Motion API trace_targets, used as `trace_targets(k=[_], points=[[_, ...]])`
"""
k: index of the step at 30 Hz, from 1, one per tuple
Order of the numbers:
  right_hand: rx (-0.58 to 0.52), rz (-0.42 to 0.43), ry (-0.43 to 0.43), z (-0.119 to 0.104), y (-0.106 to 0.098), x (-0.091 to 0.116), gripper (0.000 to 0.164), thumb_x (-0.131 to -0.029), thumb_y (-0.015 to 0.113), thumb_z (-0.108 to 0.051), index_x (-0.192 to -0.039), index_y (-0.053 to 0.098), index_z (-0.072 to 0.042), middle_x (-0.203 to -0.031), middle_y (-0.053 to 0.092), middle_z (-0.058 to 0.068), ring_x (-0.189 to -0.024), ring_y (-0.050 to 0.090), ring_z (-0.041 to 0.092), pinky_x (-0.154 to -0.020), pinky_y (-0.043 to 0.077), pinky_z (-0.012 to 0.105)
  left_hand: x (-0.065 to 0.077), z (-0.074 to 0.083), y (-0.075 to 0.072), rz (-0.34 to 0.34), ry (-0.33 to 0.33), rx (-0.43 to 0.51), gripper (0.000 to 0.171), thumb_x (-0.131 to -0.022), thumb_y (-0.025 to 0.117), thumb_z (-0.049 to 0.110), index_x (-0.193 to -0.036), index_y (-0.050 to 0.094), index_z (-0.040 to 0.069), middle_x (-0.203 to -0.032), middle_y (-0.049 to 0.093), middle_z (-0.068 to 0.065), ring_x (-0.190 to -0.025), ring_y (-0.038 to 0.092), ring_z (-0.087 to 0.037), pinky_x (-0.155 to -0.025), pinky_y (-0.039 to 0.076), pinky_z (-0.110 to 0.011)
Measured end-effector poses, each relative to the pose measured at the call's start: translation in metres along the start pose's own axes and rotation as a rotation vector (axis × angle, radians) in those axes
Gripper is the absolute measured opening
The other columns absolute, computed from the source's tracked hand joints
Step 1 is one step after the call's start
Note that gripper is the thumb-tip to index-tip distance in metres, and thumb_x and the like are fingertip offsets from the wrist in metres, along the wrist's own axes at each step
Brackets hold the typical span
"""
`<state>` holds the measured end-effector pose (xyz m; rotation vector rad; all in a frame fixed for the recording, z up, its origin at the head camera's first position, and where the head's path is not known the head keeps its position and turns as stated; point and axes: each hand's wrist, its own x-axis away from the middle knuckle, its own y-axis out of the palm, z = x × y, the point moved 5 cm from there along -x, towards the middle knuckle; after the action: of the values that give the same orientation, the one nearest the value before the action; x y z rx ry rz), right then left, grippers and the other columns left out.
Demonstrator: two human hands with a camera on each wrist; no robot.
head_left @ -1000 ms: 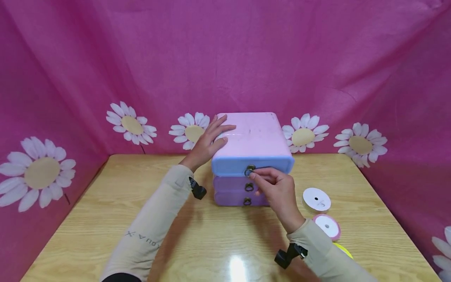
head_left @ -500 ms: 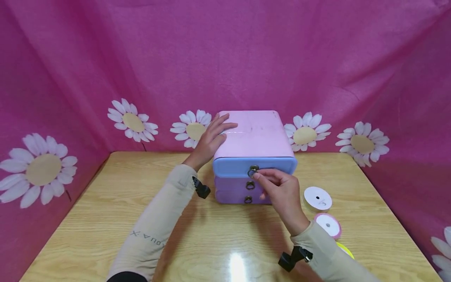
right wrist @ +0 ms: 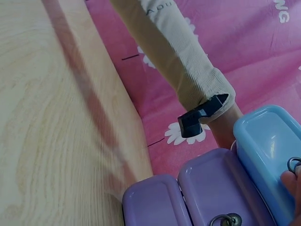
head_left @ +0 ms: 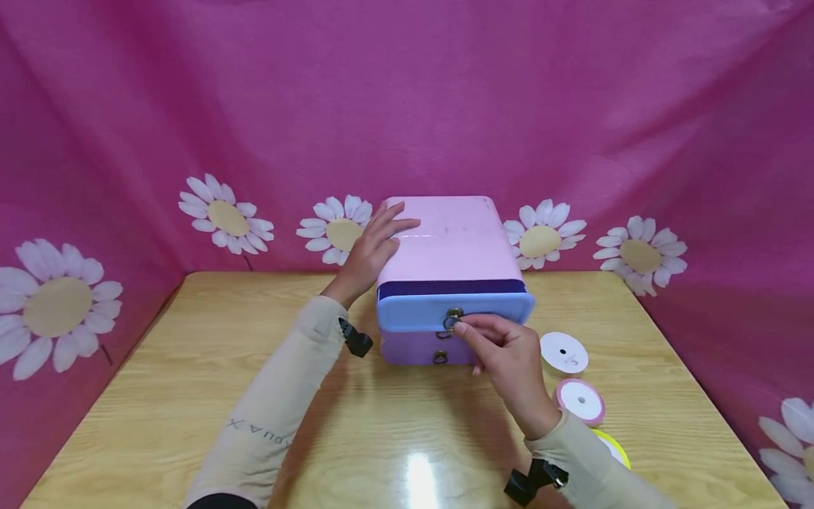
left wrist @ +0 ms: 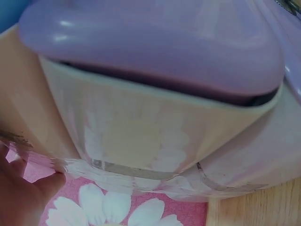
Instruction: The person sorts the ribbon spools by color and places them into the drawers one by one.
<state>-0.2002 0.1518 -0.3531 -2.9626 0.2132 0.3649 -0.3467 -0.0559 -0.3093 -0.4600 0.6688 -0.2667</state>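
Note:
A small drawer chest with a pink top (head_left: 448,244) stands on the wooden table. Its top drawer (head_left: 407,313) is light blue and pulled out a little, with a dark gap behind its front. The two lower drawers (right wrist: 218,183) are purple and pushed in. My right hand (head_left: 509,360) pinches the metal ring pull (head_left: 450,322) of the blue drawer between thumb and fingers. My left hand (head_left: 369,254) rests with extended fingers on the top's left edge; in the left wrist view its thumb and fingers (left wrist: 28,188) lie against the chest's side.
To the right of the chest lie a white ribbon spool (head_left: 564,353), a pink-rimmed spool (head_left: 580,401) and a yellow-rimmed one (head_left: 612,447), partly behind the right sleeve. A pink cloth (head_left: 445,99) with daisies hangs around the table (head_left: 222,339).
The blue drawer has come out towards me, opening a dark gap under the pink top. My right hand has moved with its ring; the left hand stays on the chest.

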Motion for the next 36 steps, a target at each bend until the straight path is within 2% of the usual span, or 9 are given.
trace_targets(k=[8, 16, 22, 28, 36], points=[[0.030, 0.012, -0.013, -0.006, -0.002, 0.010, 0.012, -0.081, 0.079, -0.018, -0.088, 0.076, -0.008, -0.071, 0.072, -0.001, -0.038, 0.046, 0.012, -0.037, 0.042, 0.026, 0.000, 0.000, -0.001, 0.006, 0.011, 0.012, 0.041, -0.098, 0.037, 0.019, -0.132, 0.060, 0.019, -0.157, 0.028, 0.005, -0.148, 0.002, -0.018, -0.115, 0.001, -0.054], [0.051, 0.006, -0.038, -0.035, -0.002, 0.026, 0.006, -0.083, 0.075, -0.007, -0.087, 0.074, -0.002, -0.067, 0.069, -0.004, -0.037, 0.041, 0.008, -0.036, 0.037, 0.023, 0.000, 0.000, 0.001, 0.003, -0.006, 0.026, 0.041, -0.098, 0.038, 0.021, -0.132, 0.060, 0.021, -0.156, 0.027, 0.009, -0.148, 0.001, -0.013, -0.115, 0.000, -0.054], [0.049, 0.011, -0.025, -0.040, -0.003, 0.033, 0.005, -0.082, 0.075, -0.007, -0.085, 0.074, -0.003, -0.065, 0.069, -0.003, -0.037, 0.040, 0.007, -0.035, 0.035, 0.023, 0.001, 0.001, 0.001, 0.006, 0.002, 0.037, 0.041, -0.098, 0.038, 0.021, -0.132, 0.060, 0.019, -0.157, 0.028, 0.006, -0.148, 0.002, -0.017, -0.115, 0.000, -0.054], [0.048, 0.020, -0.040, -0.037, -0.005, 0.037, 0.005, -0.082, 0.076, -0.007, -0.085, 0.074, -0.003, -0.067, 0.070, -0.003, -0.036, 0.041, 0.006, -0.034, 0.037, 0.024, 0.001, 0.002, 0.001, 0.011, 0.007, 0.021, 0.042, -0.097, 0.037, 0.022, -0.132, 0.060, 0.018, -0.157, 0.028, 0.004, -0.148, 0.002, -0.017, -0.115, -0.001, -0.055], [0.040, 0.025, -0.023, -0.010, -0.009, 0.037, 0.008, -0.081, 0.078, -0.012, -0.088, 0.076, -0.009, -0.070, 0.071, -0.003, -0.034, 0.040, 0.008, -0.034, 0.036, 0.025, 0.001, 0.002, 0.000, 0.008, -0.011, 0.007, 0.043, -0.096, 0.037, 0.021, -0.132, 0.059, 0.019, -0.157, 0.027, 0.005, -0.148, 0.002, -0.013, -0.116, 0.000, -0.053]])
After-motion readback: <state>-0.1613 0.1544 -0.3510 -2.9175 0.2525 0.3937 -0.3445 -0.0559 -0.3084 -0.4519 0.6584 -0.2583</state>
